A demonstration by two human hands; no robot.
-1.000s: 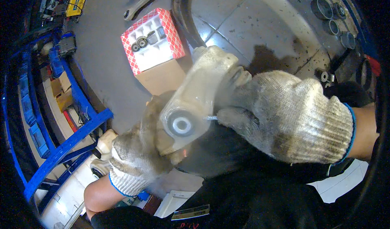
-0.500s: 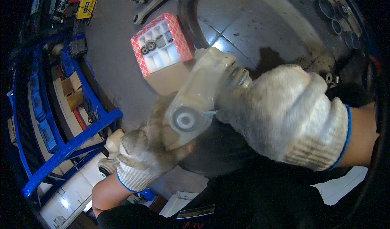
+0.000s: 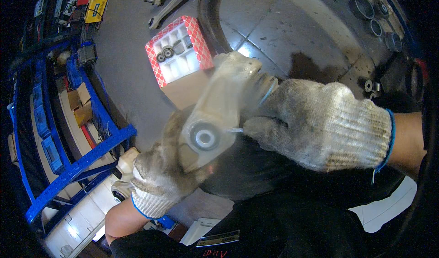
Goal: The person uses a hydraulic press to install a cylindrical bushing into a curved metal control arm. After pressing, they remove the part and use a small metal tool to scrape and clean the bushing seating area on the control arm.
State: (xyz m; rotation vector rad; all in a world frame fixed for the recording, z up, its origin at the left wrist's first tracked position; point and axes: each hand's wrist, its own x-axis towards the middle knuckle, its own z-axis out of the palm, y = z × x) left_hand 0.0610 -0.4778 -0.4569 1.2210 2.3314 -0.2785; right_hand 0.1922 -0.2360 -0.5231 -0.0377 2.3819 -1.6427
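A pale metal suspension control arm (image 3: 219,98), slightly blurred, is held tilted in front of me. Its lower end carries a round rubber bushing (image 3: 204,136) with a metal centre. My left hand (image 3: 164,171), in a grey-and-white knit glove, is closed around this lower end. My right hand (image 3: 315,123), gloved alike, is closed just right of the arm. Out of its fingertips a thin metal rod (image 3: 235,130) points at the arm beside the bushing; I cannot tell whether it touches. The right fingers partly hide the arm's upper right side.
Beyond the arm, an open red-and-white box (image 3: 202,43) holds bushings in white foam. More control arms (image 3: 171,6) lie on the floor behind it. A blue metal rack (image 3: 82,171) stands at left. Metal rings (image 3: 362,7) lie at far right, and a dark tyre-like ring (image 3: 211,22) curves behind the box.
My right hand has turned and its fingers now show more from the side, with the wrist lower-edge raised. The control arm and left hand have shifted slightly left.
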